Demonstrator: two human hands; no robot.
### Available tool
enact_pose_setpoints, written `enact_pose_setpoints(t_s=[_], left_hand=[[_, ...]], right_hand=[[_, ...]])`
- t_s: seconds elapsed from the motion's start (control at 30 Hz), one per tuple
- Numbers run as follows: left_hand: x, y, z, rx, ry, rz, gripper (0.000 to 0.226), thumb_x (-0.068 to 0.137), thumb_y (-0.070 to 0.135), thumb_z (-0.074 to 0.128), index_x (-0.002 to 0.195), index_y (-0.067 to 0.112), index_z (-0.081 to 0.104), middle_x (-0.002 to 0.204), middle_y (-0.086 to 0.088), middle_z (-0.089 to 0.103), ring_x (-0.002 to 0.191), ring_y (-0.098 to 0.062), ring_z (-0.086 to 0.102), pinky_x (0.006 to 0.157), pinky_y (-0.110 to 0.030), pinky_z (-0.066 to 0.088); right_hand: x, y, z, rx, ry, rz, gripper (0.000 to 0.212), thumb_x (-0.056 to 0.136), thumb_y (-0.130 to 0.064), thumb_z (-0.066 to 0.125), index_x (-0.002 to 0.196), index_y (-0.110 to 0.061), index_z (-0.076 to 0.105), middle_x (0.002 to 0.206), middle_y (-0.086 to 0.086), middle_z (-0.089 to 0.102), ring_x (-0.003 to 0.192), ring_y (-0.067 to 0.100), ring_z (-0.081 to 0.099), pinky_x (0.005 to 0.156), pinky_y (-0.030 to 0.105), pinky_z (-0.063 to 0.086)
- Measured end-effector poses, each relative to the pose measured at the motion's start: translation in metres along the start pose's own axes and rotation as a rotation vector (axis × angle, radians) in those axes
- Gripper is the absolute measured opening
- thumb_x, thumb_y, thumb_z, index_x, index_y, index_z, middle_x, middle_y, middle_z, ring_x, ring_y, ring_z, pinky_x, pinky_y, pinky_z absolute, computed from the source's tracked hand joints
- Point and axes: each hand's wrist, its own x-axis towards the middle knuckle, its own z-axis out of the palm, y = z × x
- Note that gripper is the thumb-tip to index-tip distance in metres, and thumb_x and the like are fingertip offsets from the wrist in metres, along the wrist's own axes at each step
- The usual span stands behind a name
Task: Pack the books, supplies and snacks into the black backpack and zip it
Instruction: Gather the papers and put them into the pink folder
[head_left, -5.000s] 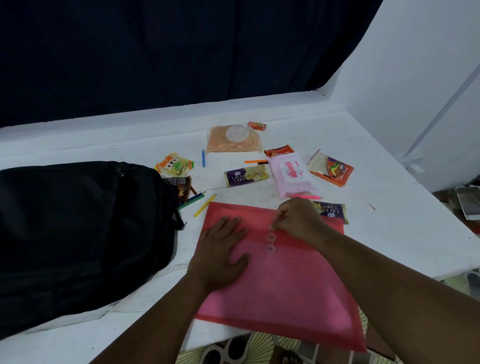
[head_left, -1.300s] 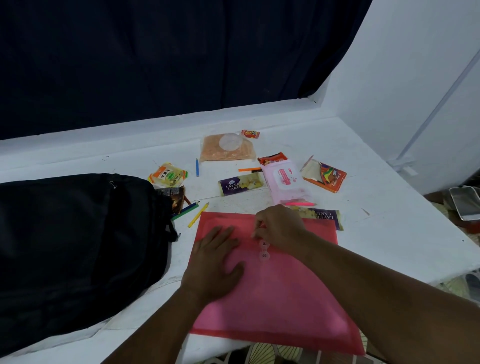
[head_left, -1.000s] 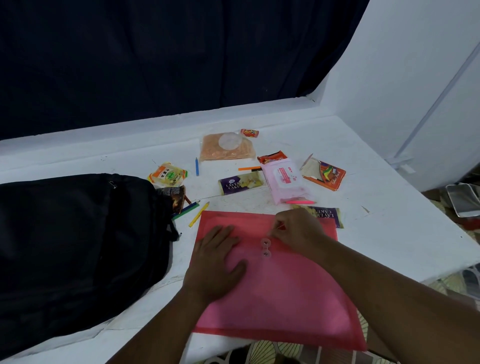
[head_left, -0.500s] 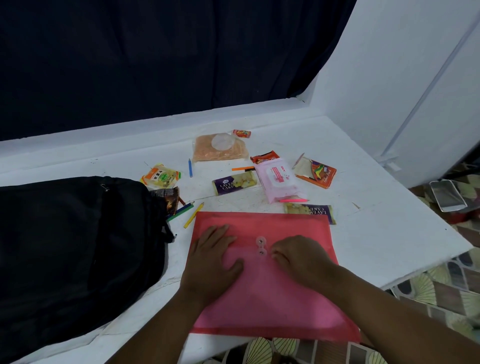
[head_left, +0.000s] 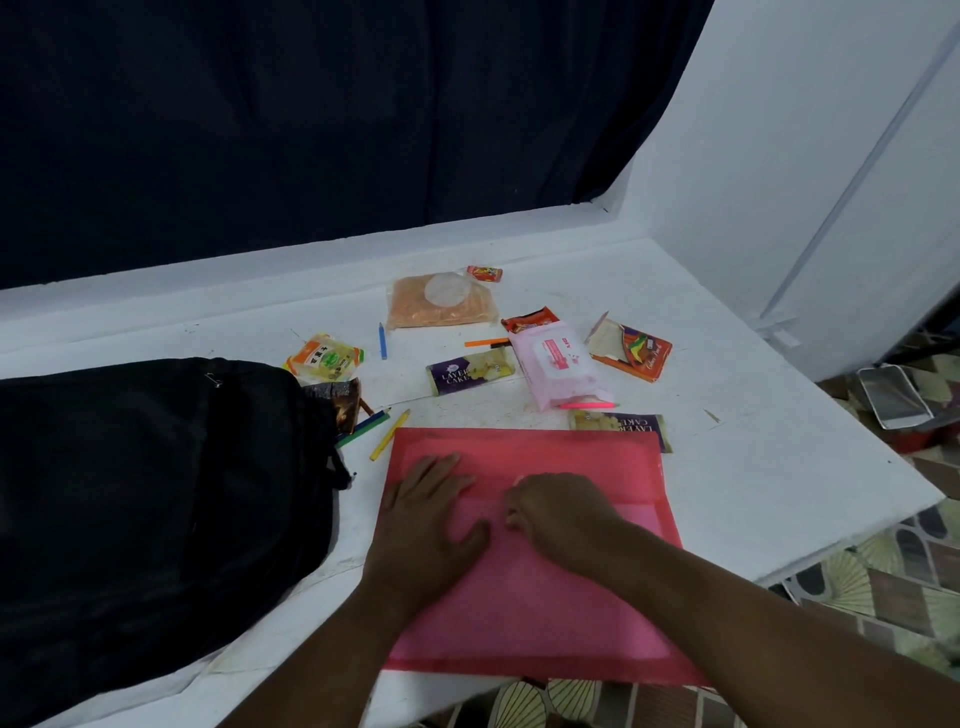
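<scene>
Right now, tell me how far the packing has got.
Done: nothing that shows; whether the black backpack holds anything cannot be told. In hand: the left hand lies flat on the red folder, and the right hand works at its flap. Left: the wipes pack, cake bars, pencils and other snacks lie loose on the table; then zipping.

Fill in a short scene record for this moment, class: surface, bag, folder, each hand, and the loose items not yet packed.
surface: white table
bag: black backpack, lying at the left of the table
folder: pink folder, flat, near edge overhanging the table
left hand: left hand, flat on the folder, fingers spread
right hand: right hand, fingers curled at the folder's middle; its grip is hidden
unpacked: wipes pack, two layer cake packets, coloured pencils
</scene>
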Motion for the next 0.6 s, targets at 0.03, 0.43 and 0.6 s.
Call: enact_pose_setpoints(t_s=[0.03,0.43,0.6], left_hand=[[0.0,0.0,0.0,0.0,0.007,0.003,0.059,0.079,0.062,0.054,0.129,0.032,0.062,0.152,0.011,0.046,0.146,-0.016,0.034,0.116,-0.039,0.023],[0.002,0.003,-0.003,0.025,-0.011,-0.004,0.064,0.078,0.063,0.048,0.132,0.032,0.061,0.154,0.01,0.044,0.147,-0.016,0.031,0.115,-0.033,0.015],[0.001,0.002,-0.002,0.021,-0.007,-0.001,0.063,0.079,0.063,0.049,0.132,0.032,0.061,0.154,0.011,0.043,0.147,-0.013,0.029,0.114,-0.033,0.013]], right_hand=[[0.003,0.0,-0.003,-0.001,-0.019,-0.007,0.017,0.093,-0.026,0.055,0.101,-0.025,0.071,0.108,-0.002,0.069,0.101,0.025,0.063,0.079,0.031,0.045],[0.029,0.027,-0.016,0.268,0.039,0.026,0.007,0.082,-0.025,0.073,0.076,-0.025,0.076,0.068,-0.025,0.067,0.068,-0.011,0.061,0.062,0.015,0.044],[0.026,0.038,-0.012,0.313,0.075,0.034,0.019,0.079,-0.038,0.077,0.063,-0.032,0.07,0.065,-0.017,0.067,0.065,-0.004,0.059,0.057,0.02,0.045]])
